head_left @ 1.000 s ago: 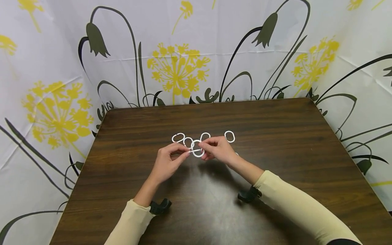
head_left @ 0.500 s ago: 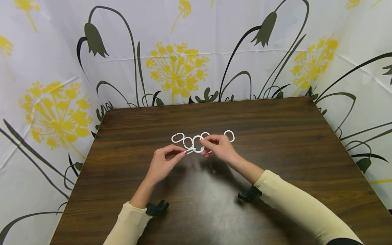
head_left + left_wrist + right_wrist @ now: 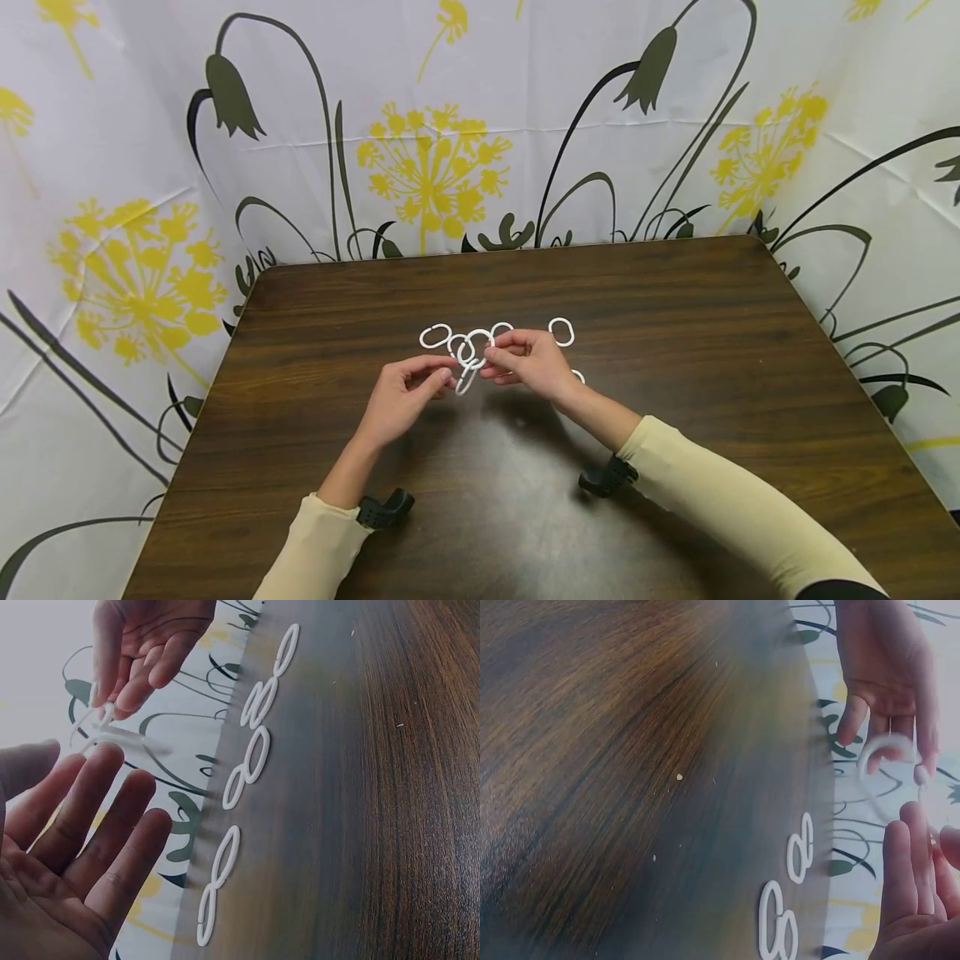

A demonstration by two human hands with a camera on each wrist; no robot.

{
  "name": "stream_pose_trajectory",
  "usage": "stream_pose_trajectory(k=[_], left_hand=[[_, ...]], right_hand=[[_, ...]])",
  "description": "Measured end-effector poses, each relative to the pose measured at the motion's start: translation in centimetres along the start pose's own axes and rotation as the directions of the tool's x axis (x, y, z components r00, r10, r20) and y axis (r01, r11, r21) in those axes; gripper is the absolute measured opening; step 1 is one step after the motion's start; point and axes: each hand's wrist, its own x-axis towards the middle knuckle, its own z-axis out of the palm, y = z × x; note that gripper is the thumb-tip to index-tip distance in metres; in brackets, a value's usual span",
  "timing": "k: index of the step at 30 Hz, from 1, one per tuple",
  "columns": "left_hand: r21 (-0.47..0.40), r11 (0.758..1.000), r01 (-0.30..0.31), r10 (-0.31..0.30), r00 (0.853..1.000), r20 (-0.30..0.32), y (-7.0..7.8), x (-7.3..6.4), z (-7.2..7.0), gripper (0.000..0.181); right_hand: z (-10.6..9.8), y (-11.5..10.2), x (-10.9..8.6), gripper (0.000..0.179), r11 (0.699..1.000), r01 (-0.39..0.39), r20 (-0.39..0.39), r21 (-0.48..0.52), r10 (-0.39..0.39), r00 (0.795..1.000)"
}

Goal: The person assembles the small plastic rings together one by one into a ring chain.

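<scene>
Near the middle of the table, my right hand pinches a white plastic ring link between thumb and fingers. Other links hang from it in a short chain. One of them, a narrow white link, dangles tilted down by the fingertips of my left hand. In the left wrist view, the left thumb and the fingers are spread apart, with the link at the fingertips. The right wrist view shows the held links blurred, with a curved link between the two hands.
White links lie on the dark wooden table beyond the hands. Another link lies at the right, and one is partly hidden by the right wrist. A flowered curtain hangs behind the table.
The link that the left hand pinched has swung from nearly level to hanging down, and the left fingers have come off it. The right hand has moved slightly left with its ring link.
</scene>
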Motion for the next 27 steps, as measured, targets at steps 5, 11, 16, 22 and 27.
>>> stream_pose_trajectory(k=[5,11,16,22,27], left_hand=[[-0.014,1.000,0.004,-0.004,0.999,-0.053,0.0,0.2,0.1,0.025],[-0.025,1.000,-0.003,0.000,0.993,-0.115,0.4,0.5,0.7,0.023],[-0.033,0.999,-0.022,0.017,0.989,-0.146,2.1,0.4,1.1,0.019],[-0.023,0.999,-0.031,0.026,0.982,-0.185,2.3,0.4,0.7,0.018],[-0.020,0.999,-0.043,0.038,0.981,-0.189,1.0,0.5,0.2,0.021]], right_hand=[[0.4,0.1,0.0,0.020,1.000,-0.011,0.031,0.009,0.010,0.999],[0.8,0.2,0.0,0.021,1.000,0.000,0.048,0.000,0.000,0.999],[0.7,0.1,0.0,0.023,1.000,-0.004,0.076,-0.018,0.005,0.997],[-0.9,-0.1,0.7,0.021,0.994,0.049,0.067,-0.100,-0.043,0.997],[-3.0,0.6,1.2,0.015,0.923,0.152,0.037,-0.354,-0.149,0.988]])
